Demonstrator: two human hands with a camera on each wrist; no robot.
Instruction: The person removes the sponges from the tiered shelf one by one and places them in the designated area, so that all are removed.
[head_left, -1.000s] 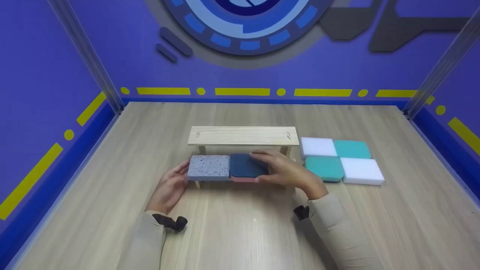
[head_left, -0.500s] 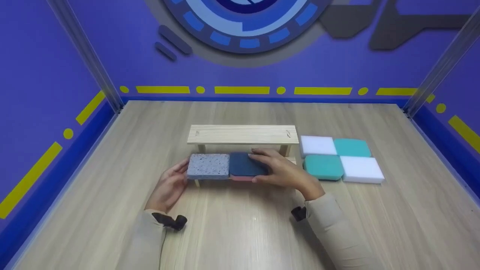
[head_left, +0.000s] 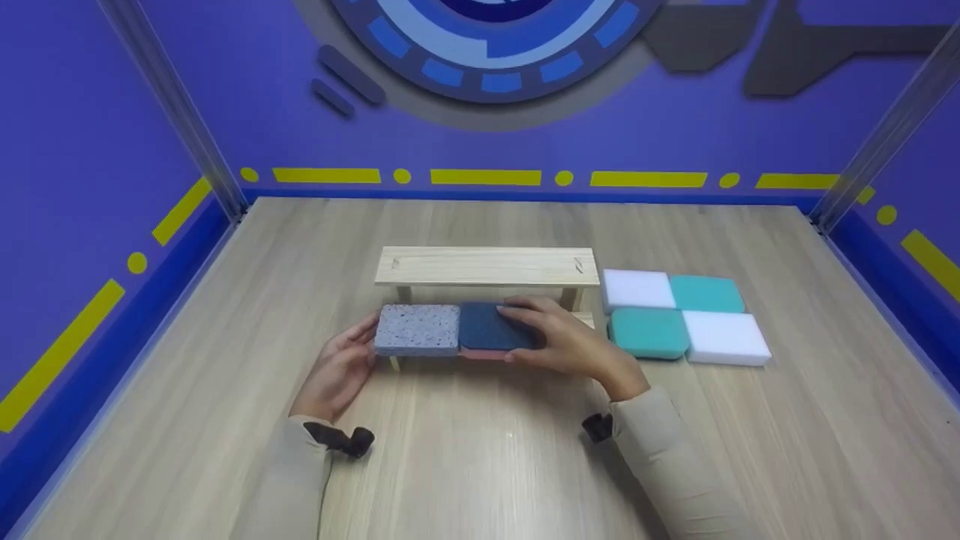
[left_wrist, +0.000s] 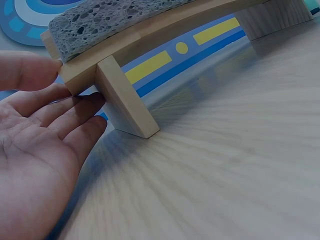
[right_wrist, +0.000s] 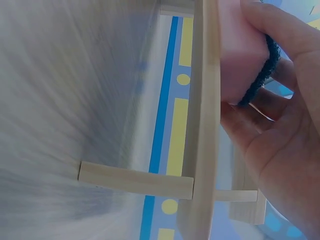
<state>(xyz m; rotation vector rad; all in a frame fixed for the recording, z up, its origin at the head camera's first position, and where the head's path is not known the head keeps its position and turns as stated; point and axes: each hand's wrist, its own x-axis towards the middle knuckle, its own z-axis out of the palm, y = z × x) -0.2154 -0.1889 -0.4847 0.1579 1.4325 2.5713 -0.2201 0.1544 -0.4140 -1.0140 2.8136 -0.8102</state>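
1. Pinching a dark-blue-and-pink sponge (head_left: 487, 327) between thumb and fingers, the right hand (head_left: 566, 341) is holding it on the near, lower shelf (right_wrist: 204, 125) of a wooden stand (head_left: 487, 266).
2. At that shelf's left end, the left hand (head_left: 341, 375) is touching the wood with fingers loosely extended, grasping no sponge and apparently steadying the stand.
3. Just left of the pinched sponge, a grey speckled sponge (head_left: 417, 327) is lying on the lower shelf with no fingers gripping it, its placing seemingly done.
4. Right of the stand, four more sponges are lying flat on the desk (head_left: 487, 465): white (head_left: 637, 289) and teal (head_left: 707, 293) in the far row, teal (head_left: 649, 332) and white (head_left: 727, 337) in the near.
5. The lower-shelf pair is looking nearly finished, with only the right hand's release seemingly remaining; whether the desk's four are also awaiting a move, the views are not revealing.
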